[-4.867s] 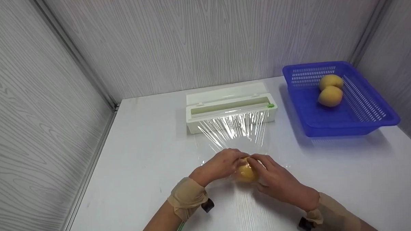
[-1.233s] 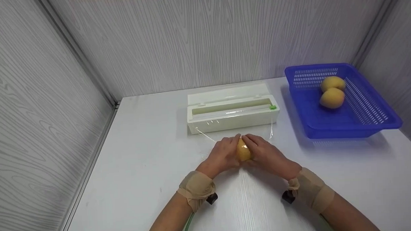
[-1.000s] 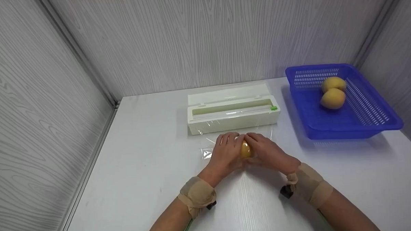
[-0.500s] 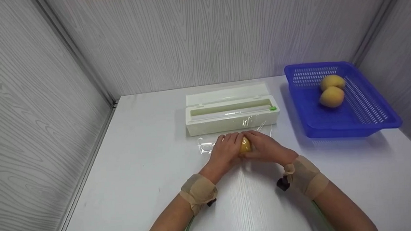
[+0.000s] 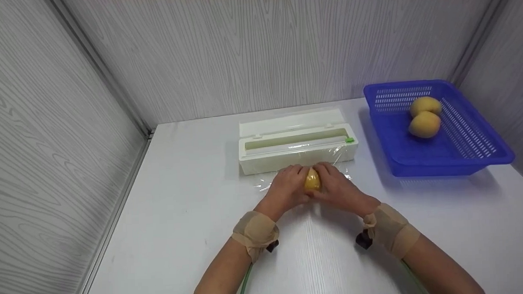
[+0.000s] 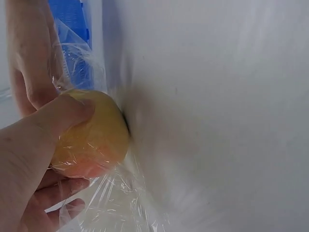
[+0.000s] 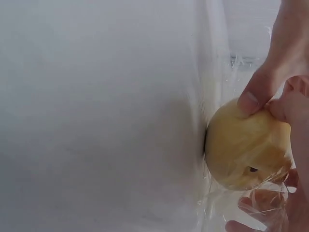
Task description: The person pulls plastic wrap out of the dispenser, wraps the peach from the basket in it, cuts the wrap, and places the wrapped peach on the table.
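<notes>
A yellow peach-like fruit [image 5: 312, 180] stands between both hands just in front of the white film box [image 5: 299, 156]. My left hand [image 5: 287, 187] grips it from the left, thumb on its near side; my right hand [image 5: 339, 188] grips it from the right. Clear film covers the fruit [image 6: 94, 140], which shows a reddish patch in the left wrist view. Crinkled film [image 6: 116, 203] spreads out beside it. In the right wrist view the fruit [image 7: 246, 145] has a small dark spot under the film, and fingers of both hands lie round it. Some fingertips are hidden behind the fruit.
The film box lies with its lid [image 5: 291, 122] tipped back and a green slider [image 5: 349, 140] at its right end. A blue basket [image 5: 432, 169] at the right holds two yellow fruits [image 5: 424, 124]. Patterned panels enclose the white table [image 5: 173, 224] at the back and sides.
Both hands have moved away from me, bringing the fruit close to the box. The film stretched from the box earlier is now a short, slack piece. Both hands still grip the fruit.
</notes>
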### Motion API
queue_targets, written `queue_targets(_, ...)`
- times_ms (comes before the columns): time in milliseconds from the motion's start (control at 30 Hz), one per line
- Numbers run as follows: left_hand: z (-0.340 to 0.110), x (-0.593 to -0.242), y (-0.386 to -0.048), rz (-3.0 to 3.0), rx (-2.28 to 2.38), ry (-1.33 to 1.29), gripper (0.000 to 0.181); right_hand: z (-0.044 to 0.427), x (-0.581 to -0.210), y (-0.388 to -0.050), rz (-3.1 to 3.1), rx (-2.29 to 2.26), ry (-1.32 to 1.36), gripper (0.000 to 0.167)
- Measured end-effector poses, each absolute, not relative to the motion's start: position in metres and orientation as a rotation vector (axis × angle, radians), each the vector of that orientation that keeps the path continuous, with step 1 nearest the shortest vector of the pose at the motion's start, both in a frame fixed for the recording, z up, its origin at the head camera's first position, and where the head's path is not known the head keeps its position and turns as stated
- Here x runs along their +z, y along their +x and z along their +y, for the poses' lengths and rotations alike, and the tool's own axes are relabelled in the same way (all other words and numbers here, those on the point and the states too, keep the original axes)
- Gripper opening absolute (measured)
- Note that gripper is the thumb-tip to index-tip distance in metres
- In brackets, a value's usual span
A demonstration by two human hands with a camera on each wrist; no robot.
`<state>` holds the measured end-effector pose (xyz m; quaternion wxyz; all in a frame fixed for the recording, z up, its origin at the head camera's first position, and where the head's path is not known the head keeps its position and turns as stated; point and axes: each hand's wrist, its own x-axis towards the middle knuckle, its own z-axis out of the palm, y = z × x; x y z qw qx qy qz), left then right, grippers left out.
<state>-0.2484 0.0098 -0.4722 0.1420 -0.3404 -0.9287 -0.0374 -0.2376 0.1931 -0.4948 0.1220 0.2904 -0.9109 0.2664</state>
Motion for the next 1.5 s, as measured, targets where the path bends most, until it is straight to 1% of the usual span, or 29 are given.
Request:
queue_targets(100,0.009,-0.471,-0.252,-2.704,-0.113,-0.99,0.069,0.194,-0.496,-0.238,-2.67,0.78,0.819,0.062)
queue_targets(300,0.011,-0.478,-0.255,-2.712,-0.038,-0.977,0.075,0.196,-0.494,-0.244,-2.786,0.871,0.729,0.055)
queue_targets(433,0.013,-0.488,-0.254,-2.63,0.052,-0.863,0.072,0.195,-0.492,-0.251,-2.841,0.961,0.723,0.053)
queue_targets(567,0.014,-0.495,-0.253,-2.506,0.153,-0.734,0.072,0.195,-0.489,-0.256,-2.878,1.048,0.751,0.048)
queue_targets(667,0.013,-0.497,-0.254,-2.438,0.157,-0.703,0.073,0.196,-0.486,-0.262,-2.914,1.088,0.755,0.045)
queue_targets(800,0.011,-0.497,-0.256,-2.402,0.092,-0.753,0.072,0.196,-0.482,-0.267,-2.936,1.06,0.782,0.045)
queue_targets(900,0.011,-0.492,-0.258,-2.41,0.044,-0.806,0.07,0.196,-0.48,-0.268,-2.921,1.017,0.823,0.05)
queue_targets(967,0.012,-0.489,-0.259,-2.431,0.031,-0.838,0.069,0.198,-0.481,-0.267,-2.909,1.006,0.836,0.056)
queue_targets(1133,0.015,-0.48,-0.261,-2.515,0.044,-0.889,0.072,0.203,-0.485,-0.264,-2.883,1.052,0.805,0.062)
queue_targets(1300,0.017,-0.478,-0.266,-2.546,0.06,-0.929,0.073,0.206,-0.487,-0.259,-2.877,0.978,0.732,0.064)
queue_targets(1400,0.017,-0.476,-0.27,-2.56,0.049,-0.958,0.069,0.206,-0.487,-0.258,-2.879,0.898,0.702,0.061)
queue_targets(1500,0.019,-0.472,-0.272,-2.571,0.052,-0.962,0.067,0.206,-0.489,-0.261,-2.87,0.937,0.711,0.057)
